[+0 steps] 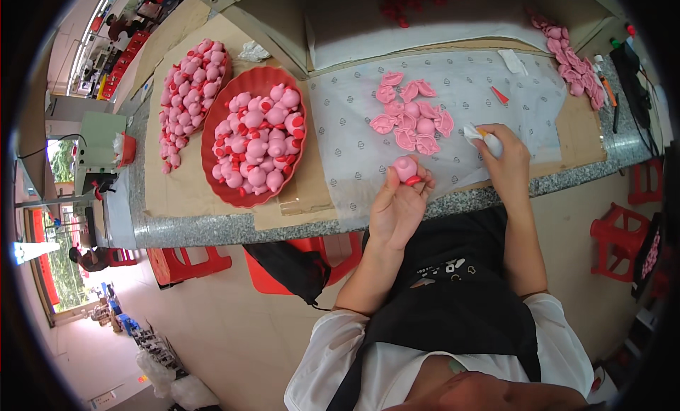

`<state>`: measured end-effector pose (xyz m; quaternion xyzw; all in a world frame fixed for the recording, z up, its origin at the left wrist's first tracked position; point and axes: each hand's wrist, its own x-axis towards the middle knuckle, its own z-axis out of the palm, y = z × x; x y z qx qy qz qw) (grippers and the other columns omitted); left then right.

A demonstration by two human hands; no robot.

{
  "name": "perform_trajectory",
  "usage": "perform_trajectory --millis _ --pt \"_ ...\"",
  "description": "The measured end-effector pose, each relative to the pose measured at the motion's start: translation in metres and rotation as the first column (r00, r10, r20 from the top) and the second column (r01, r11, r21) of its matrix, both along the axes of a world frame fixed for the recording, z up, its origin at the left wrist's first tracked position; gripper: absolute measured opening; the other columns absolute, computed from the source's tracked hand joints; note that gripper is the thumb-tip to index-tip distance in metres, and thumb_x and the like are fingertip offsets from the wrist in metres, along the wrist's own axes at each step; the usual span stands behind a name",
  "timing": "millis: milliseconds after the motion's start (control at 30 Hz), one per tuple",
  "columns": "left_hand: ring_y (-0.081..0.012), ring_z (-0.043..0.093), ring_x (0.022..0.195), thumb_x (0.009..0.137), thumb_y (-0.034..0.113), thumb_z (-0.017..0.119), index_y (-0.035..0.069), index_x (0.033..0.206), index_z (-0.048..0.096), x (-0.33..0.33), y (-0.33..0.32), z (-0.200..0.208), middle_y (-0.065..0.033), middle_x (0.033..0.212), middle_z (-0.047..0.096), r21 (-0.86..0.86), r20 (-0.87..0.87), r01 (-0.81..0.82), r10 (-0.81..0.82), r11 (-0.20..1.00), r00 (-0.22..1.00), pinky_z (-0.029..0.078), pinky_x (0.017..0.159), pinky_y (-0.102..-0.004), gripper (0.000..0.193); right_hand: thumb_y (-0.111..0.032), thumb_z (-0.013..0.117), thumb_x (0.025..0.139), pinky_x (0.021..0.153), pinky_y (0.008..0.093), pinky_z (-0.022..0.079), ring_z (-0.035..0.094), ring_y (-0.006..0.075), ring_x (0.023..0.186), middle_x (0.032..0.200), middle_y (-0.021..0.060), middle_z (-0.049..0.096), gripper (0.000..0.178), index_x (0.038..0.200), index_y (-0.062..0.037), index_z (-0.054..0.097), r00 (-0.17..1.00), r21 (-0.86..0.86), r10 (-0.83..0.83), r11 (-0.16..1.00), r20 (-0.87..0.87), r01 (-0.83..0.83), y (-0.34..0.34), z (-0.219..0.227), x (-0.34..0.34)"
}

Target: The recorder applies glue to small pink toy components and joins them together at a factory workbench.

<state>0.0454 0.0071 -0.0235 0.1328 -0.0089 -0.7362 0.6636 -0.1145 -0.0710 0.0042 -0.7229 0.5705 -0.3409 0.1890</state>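
Note:
My left hand [399,211] is closed around a small round pink figure [405,168] with red parts at its lower side, held just above the table's front edge. In my right hand [510,159] is a small white bottle [494,147] with a yellowish tip, and a scrap of white tissue [471,132] shows at the fingertips. Beyond both hands, several pink ruffled pieces [405,137] and pink balls [425,125] lie grouped on a patterned white sheet [347,156].
At the left stands a red scalloped bowl [210,145] heaped with pink-and-red figures, beside another pile of them [185,103]. Pink pieces [575,67] lie far right, near a pen [615,117]. A small red piece [500,95] rests on the sheet. A box-like booth [425,39] rises behind.

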Motion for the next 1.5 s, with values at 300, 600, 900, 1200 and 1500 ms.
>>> perform_trajectory --millis 300,600,900,1200,1500 --pt "-0.0142 0.045 0.091 0.078 0.027 0.053 0.002 0.1 0.047 -0.017 0.003 0.014 -0.0043 0.094 0.051 -0.019 0.156 -0.064 0.066 0.998 0.986 0.031 0.084 -0.0278 0.034 0.002 0.062 0.062 0.063 0.0209 0.036 0.046 0.0112 0.068 0.072 0.0045 0.05 0.019 0.08 0.0002 0.058 0.722 -0.003 0.298 0.925 0.625 -0.379 0.035 0.042 0.039" --pt "-0.0129 0.045 0.09 0.078 0.027 0.053 0.002 0.097 0.047 -0.023 0.0 0.016 -0.0039 0.095 0.051 -0.03 0.156 0.118 -0.112 0.993 0.981 0.031 0.085 -0.0263 0.031 -0.002 0.059 0.069 0.049 0.0206 0.036 0.045 0.0086 0.056 0.069 0.0026 0.048 0.01 0.078 -0.001 0.056 0.679 0.015 0.18 0.962 0.711 -0.272 0.028 0.02 0.027" --pt "-0.0158 0.05 0.079 0.064 -0.002 0.064 0.002 0.092 0.049 -0.028 -0.003 0.023 -0.0063 0.084 0.053 -0.518 0.848 -0.125 0.527 0.846 0.054 0.033 0.086 -0.0367 0.032 -0.005 0.053 0.074 0.045 0.0196 0.034 0.043 0.0071 0.052 0.072 0.0023 0.046 0.014 0.087 -0.0004 0.051 0.415 0.267 -0.124 0.913 0.901 -0.307 0.029 0.026 -0.003" --pt "-0.0243 0.048 0.068 0.051 -0.002 0.063 0.002 0.075 0.049 -0.022 -0.007 0.025 -0.0075 0.069 0.047 -0.64 0.73 -0.074 0.576 0.765 -0.367 0.035 0.079 -0.0415 0.028 0.005 0.064 0.06 0.052 0.021 0.037 0.047 0.009 0.063 0.074 0.0045 0.049 0.02 0.079 -0.0018 0.06 0.746 -0.066 0.31 0.939 0.59 -0.338 0.046 0.029 0.027" --pt "-0.0218 0.048 0.071 0.057 0.0 0.066 0.001 0.085 0.052 -0.021 -0.007 0.031 -0.0079 0.074 0.05 -0.588 0.772 -0.089 0.524 0.804 -0.36 0.035 0.08 -0.0383 0.032 0.004 0.066 0.058 0.053 0.0229 0.038 0.048 0.0156 0.062 0.078 0.0094 0.049 0.025 0.081 -0.001 0.057 0.908 -0.341 0.259 0.93 0.331 -0.141 0.033 0.02 0.004"
